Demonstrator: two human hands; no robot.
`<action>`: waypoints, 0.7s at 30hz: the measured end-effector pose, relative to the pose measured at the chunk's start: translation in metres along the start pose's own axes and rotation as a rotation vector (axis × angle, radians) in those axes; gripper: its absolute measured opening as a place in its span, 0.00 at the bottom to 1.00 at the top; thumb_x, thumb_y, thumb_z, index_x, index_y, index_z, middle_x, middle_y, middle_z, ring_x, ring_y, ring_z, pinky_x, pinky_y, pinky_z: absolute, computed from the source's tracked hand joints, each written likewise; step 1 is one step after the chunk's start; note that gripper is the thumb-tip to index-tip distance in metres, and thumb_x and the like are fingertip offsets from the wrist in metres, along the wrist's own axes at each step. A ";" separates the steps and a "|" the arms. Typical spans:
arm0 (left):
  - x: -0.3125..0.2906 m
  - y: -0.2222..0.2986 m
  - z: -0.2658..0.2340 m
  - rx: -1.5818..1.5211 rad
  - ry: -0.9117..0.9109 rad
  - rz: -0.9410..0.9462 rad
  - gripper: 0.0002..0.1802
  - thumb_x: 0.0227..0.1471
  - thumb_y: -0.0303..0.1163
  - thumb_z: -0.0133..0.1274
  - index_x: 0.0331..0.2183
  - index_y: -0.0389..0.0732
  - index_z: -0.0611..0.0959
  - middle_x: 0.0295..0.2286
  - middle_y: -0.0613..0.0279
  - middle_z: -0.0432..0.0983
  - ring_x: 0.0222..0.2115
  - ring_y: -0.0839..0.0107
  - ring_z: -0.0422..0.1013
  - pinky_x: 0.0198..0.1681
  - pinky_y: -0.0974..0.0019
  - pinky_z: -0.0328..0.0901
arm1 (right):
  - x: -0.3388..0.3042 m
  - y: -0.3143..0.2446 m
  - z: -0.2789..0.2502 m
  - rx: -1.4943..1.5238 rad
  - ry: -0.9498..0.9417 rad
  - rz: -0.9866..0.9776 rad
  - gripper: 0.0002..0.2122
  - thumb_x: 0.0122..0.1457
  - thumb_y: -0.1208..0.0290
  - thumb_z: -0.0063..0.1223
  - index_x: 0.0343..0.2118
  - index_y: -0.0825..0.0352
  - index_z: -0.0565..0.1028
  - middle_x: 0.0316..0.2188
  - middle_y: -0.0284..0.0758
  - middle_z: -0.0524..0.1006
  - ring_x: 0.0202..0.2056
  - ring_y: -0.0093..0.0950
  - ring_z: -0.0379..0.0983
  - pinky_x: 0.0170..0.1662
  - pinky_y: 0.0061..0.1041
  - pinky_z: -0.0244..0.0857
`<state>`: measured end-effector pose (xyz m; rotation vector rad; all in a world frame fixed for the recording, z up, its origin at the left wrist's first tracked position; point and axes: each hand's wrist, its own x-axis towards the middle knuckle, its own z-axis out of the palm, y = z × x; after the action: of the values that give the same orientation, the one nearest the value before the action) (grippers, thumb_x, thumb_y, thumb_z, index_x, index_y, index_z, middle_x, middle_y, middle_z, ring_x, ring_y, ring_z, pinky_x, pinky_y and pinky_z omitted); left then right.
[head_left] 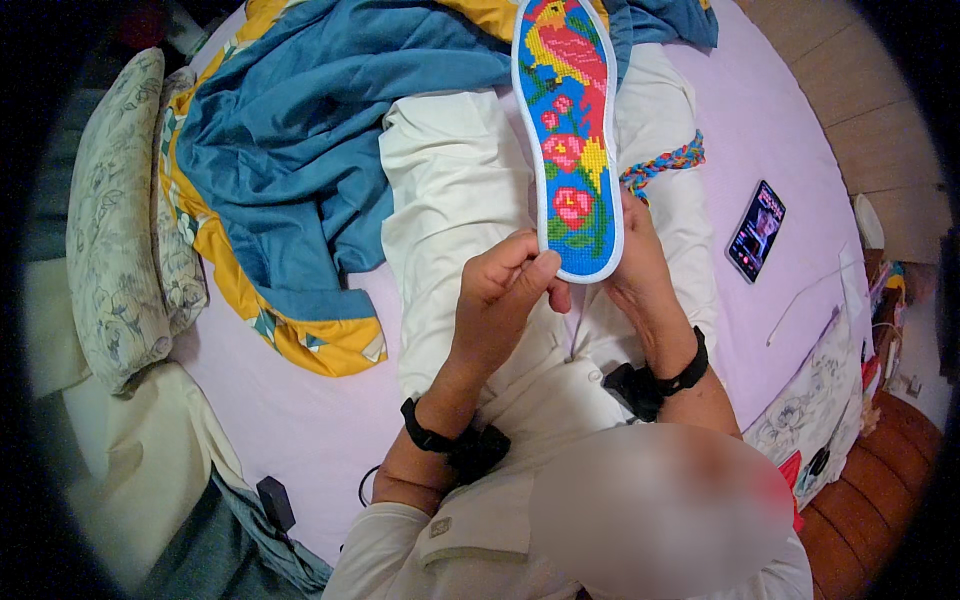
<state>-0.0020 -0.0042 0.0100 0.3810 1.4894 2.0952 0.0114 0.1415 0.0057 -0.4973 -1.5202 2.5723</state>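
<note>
A cross-stitched insole (570, 110) with a white rim is held up over my lap, showing a red and yellow bird and pink flowers on blue. My left hand (505, 295) is closed on the lower left edge of its rounded near end, thumb on top. My right hand (640, 255) is against the lower right edge and reaches behind the insole, which hides most of its fingers. A multicoloured braid of thread (665, 165) lies just beyond my right hand, on the white trouser leg (455, 190).
A phone (757, 231) with a lit screen lies on the pink sheet (745, 120) to the right. A blue and yellow quilt (290, 150) is bunched at the left, near patterned pillows (120, 220). A small black box (275, 503) lies at the lower left.
</note>
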 end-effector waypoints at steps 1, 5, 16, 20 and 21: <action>0.000 0.001 0.001 -0.002 0.006 -0.001 0.10 0.55 0.29 0.44 0.31 0.32 0.75 0.20 0.64 0.70 0.19 0.80 0.66 0.25 0.78 0.60 | 0.002 0.006 -0.002 -0.171 0.033 -0.102 0.09 0.53 0.76 0.50 0.38 0.70 0.70 0.32 0.35 0.75 0.31 0.26 0.73 0.34 0.23 0.68; -0.002 0.000 0.000 0.009 0.018 0.008 0.10 0.54 0.29 0.45 0.32 0.31 0.76 0.20 0.64 0.70 0.18 0.79 0.65 0.24 0.76 0.61 | 0.002 0.005 -0.005 -0.760 0.044 -0.420 0.11 0.49 0.74 0.54 0.35 0.69 0.71 0.30 0.37 0.76 0.31 0.29 0.74 0.32 0.25 0.67; -0.002 0.001 0.004 0.022 0.065 -0.002 0.10 0.52 0.28 0.46 0.31 0.31 0.77 0.21 0.63 0.72 0.17 0.79 0.64 0.21 0.76 0.60 | 0.000 0.009 -0.005 -0.825 -0.026 -0.389 0.12 0.47 0.68 0.55 0.34 0.67 0.72 0.27 0.41 0.77 0.30 0.35 0.76 0.32 0.29 0.68; -0.002 0.002 0.004 0.027 0.066 -0.004 0.09 0.52 0.28 0.46 0.29 0.32 0.77 0.20 0.63 0.71 0.17 0.79 0.63 0.20 0.76 0.59 | 0.002 0.016 -0.009 -0.851 -0.041 -0.395 0.11 0.46 0.68 0.55 0.33 0.67 0.73 0.26 0.40 0.77 0.29 0.35 0.76 0.31 0.28 0.68; -0.002 0.002 0.004 0.025 0.074 -0.007 0.09 0.52 0.28 0.46 0.29 0.32 0.76 0.20 0.64 0.71 0.17 0.79 0.63 0.20 0.76 0.59 | 0.001 0.015 -0.009 -0.830 -0.053 -0.378 0.11 0.46 0.68 0.56 0.33 0.67 0.73 0.26 0.40 0.77 0.29 0.35 0.76 0.31 0.28 0.68</action>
<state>0.0019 -0.0025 0.0132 0.3104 1.5582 2.1073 0.0140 0.1416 -0.0116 -0.1648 -2.3896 1.6129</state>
